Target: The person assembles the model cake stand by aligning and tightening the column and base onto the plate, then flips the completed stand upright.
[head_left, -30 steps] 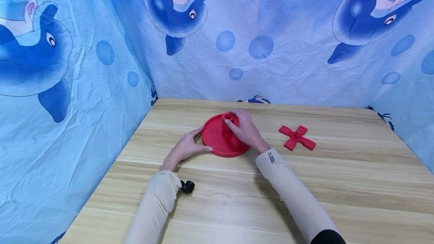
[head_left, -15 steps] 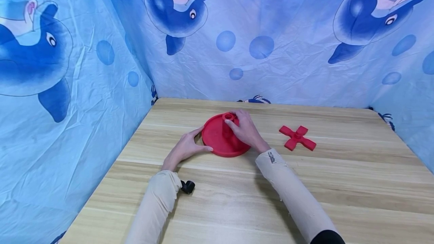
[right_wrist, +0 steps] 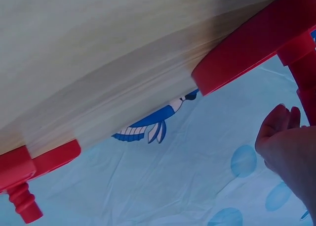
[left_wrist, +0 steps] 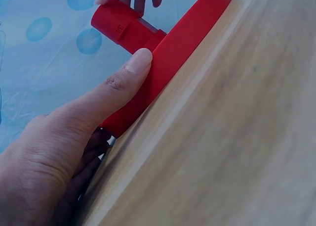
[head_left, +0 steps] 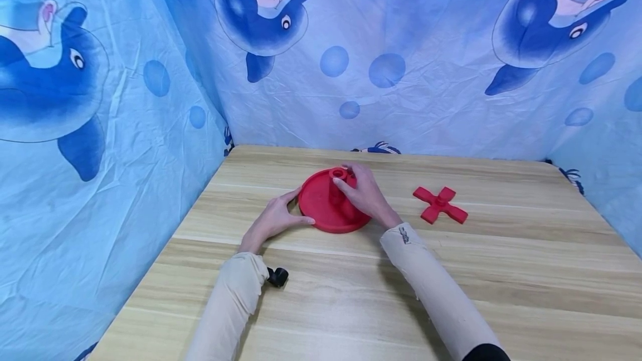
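A red round tray with a low rim [head_left: 319, 205] lies flat on the wooden table. A hollow red post [head_left: 337, 188] stands upright on it, its top opening facing up; in the left wrist view the post [left_wrist: 116, 25] has a flat side and a small marking. My left hand [head_left: 273, 219] grips the tray's near-left edge, the thumb pressed on the rim [left_wrist: 173, 48] and the other fingers mostly hidden. My right hand [head_left: 368, 194] holds the post's upper part from the right, the thumb in front and the fingers curled behind it.
A red four-armed cross piece [head_left: 440, 205] with a central peg pointing up lies right of the tray. In the right wrist view its peg [right_wrist: 25, 204] looks ridged. Blue dolphin-print cloth [head_left: 421, 116] surrounds the table's sides and back. A black camera mount [head_left: 278, 277] sits by my left cuff.
My right hand has shifted very slightly to the right at the post, and more red shows between thumb and fingers. The left hand and the tray stay put.
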`<action>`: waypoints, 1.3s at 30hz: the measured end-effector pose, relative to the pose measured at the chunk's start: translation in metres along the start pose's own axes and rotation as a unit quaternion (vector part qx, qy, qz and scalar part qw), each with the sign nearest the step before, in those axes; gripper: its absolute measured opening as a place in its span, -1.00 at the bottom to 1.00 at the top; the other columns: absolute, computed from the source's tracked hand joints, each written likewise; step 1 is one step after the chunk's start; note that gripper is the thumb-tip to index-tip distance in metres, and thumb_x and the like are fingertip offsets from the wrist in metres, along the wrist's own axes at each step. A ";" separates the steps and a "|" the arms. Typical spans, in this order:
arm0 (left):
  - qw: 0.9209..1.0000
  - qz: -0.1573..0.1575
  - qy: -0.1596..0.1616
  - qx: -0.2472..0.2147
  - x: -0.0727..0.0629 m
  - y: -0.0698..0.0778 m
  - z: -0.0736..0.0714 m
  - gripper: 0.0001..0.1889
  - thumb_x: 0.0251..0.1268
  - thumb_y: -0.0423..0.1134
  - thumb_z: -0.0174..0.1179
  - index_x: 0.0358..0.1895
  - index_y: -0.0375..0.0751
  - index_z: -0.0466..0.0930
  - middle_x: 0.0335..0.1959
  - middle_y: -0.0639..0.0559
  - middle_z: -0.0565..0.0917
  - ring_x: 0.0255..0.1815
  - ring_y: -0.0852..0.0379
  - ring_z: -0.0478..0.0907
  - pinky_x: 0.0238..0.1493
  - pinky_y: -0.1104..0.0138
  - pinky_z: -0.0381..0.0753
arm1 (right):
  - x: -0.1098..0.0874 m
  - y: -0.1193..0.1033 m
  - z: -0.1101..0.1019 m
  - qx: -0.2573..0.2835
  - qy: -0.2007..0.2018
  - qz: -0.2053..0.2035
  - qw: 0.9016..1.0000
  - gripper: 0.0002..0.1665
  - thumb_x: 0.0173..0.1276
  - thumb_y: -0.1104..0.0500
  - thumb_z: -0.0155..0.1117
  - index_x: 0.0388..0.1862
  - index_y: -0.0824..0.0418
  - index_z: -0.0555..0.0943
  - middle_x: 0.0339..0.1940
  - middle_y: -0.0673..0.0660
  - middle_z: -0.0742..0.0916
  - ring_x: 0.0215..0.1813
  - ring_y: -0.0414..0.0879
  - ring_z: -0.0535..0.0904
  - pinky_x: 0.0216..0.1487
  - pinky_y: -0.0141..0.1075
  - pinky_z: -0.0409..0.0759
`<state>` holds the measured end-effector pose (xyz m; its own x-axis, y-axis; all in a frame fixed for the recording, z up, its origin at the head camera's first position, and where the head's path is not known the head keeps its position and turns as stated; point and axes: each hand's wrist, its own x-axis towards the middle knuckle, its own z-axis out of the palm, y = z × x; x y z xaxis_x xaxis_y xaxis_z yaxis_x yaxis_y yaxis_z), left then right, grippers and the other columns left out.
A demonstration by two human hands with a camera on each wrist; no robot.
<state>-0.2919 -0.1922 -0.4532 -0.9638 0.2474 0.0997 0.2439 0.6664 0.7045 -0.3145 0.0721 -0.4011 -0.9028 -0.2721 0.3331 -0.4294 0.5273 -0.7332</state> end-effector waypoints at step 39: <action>1.000 0.000 0.000 -0.008 0.002 -0.002 0.002 0.14 -0.03 0.32 0.56 0.63 0.03 0.24 0.53 -0.07 0.39 0.53 -0.12 0.27 0.40 -0.13 0.39 | -0.077 0.081 -0.127 -0.093 0.038 0.027 0.995 -0.36 0.58 0.12 0.24 0.45 0.46 0.38 0.25 0.46 0.55 0.31 0.37 0.40 0.30 0.27 0.38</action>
<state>-0.2937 -0.1913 -0.4556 -0.9638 0.2472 0.1002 0.2425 0.6555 0.7152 -0.2834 0.2379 -0.4110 -0.9208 -0.1810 0.3456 -0.3709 0.6810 -0.6314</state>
